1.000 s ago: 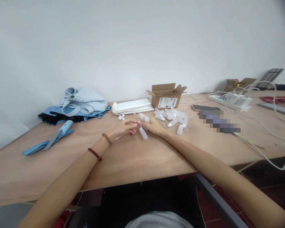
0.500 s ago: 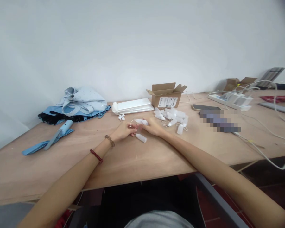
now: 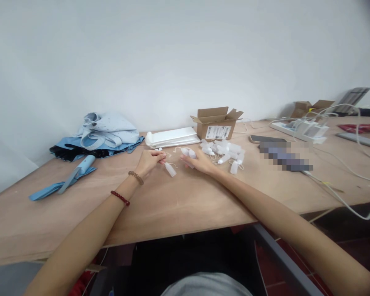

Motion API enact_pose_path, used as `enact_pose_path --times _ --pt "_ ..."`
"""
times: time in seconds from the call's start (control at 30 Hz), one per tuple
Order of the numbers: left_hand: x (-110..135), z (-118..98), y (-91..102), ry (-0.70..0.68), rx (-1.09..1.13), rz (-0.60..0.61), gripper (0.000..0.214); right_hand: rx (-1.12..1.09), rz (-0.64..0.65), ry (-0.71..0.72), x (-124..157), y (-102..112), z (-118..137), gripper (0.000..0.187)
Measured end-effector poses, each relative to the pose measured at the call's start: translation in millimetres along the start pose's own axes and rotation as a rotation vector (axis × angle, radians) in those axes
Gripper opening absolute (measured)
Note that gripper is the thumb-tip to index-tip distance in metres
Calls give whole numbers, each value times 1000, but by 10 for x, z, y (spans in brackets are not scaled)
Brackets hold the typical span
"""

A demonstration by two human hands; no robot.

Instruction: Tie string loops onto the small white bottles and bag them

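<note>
My left hand [image 3: 153,160] has its fingers pinched together at the top end of a small translucent squeeze bottle [image 3: 170,169], which slants down to the right with a thin strap beside it. The fingers cover the bottle's neck. Just behind those fingertips, small white pieces [image 3: 159,149] are partly hidden. My right hand [image 3: 200,163] is closed around similar bottles [image 3: 188,153]; two show above the fingers, and a thin strap curls out to the left. To the right of that hand lies a pile of the same bottles [image 3: 226,151].
Behind stands an open cardboard box [image 3: 218,130] beside a white padded packet [image 3: 172,136]. A blue umbrella [image 3: 80,168] and light-blue bag [image 3: 111,129] lie left. Rightward are a dark phone [image 3: 263,139], a partly pixelated object [image 3: 283,158], a power strip [image 3: 299,131] and white cables.
My left hand has moved left and slightly away from me, taking the bottle along. The hands are farther apart. My right hand stays nearly in place, and its bottles are tilted more upright.
</note>
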State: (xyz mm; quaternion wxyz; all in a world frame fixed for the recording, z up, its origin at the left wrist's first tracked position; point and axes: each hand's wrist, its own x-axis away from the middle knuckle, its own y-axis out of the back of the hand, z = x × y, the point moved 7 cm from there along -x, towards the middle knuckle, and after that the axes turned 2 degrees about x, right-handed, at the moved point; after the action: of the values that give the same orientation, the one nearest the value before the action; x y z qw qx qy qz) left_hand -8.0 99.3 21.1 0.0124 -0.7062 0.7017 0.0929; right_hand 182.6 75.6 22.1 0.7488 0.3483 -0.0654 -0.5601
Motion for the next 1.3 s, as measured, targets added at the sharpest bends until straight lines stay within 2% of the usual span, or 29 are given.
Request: enact_pose_path --times 0.17,0.3,0.37,0.77,0.9,1.17,1.3 --pt "62 13 -152 21 162 53 17 32 -39 44 -7 -17 3 47" --pt "115 76 -280 95 298 32 13 228 -97 254 32 -68 177 23" --pt "141 97 -321 124 355 31 12 292 -108 282 41 -99 210 19" --pt "231 111 -438 129 555 24 6 254 -27 243 43 -241 213 33" --pt "220 144 -445 145 580 -15 5 217 3 243 42 -308 219 31" --pt "165 126 -363 96 570 -64 4 223 12 150 22 -325 196 18" --pt "102 130 -296 107 520 -92 9 168 38 69 -10 -294 142 23"
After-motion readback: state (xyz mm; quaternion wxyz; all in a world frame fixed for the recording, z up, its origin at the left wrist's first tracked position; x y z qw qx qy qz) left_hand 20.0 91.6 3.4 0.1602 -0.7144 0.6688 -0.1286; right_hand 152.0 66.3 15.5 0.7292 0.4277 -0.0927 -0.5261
